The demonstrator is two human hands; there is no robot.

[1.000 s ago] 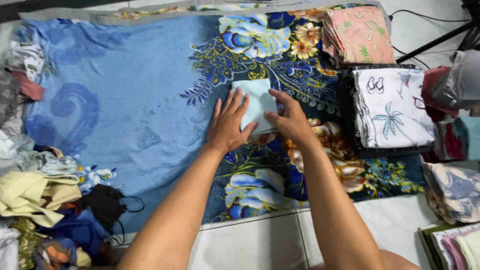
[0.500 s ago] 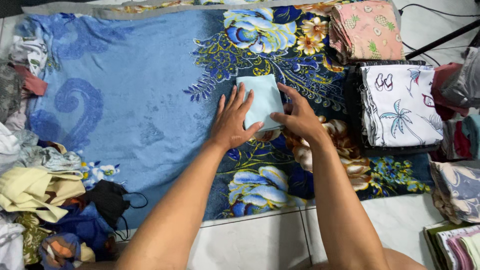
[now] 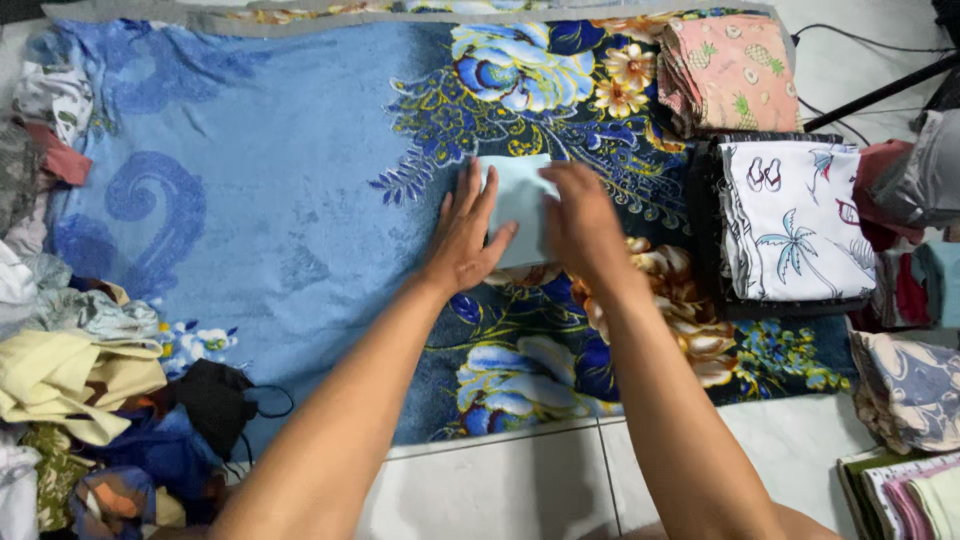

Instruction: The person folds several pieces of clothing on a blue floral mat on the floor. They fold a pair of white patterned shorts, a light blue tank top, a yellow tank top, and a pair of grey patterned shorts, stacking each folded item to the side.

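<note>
A small folded pale blue cloth [image 3: 518, 196] lies on a blue floral blanket [image 3: 270, 200] spread over the floor. My left hand [image 3: 467, 232] rests flat on the cloth's left edge, fingers spread. My right hand [image 3: 580, 222] lies over its right side, palm down, and covers much of it. Neither hand lifts the cloth off the blanket.
A heap of unfolded clothes [image 3: 80, 370] lies at the left. Folded stacks stand at the right: a pink pineapple-print one [image 3: 728, 68], a white palm-print one [image 3: 795, 215], others [image 3: 905, 375] near the lower right. White tile floor [image 3: 500, 490] is in front; black cables [image 3: 860, 95] run at top right.
My right hand has slid from the cloth's right edge further onto it. The left hand has barely moved.
</note>
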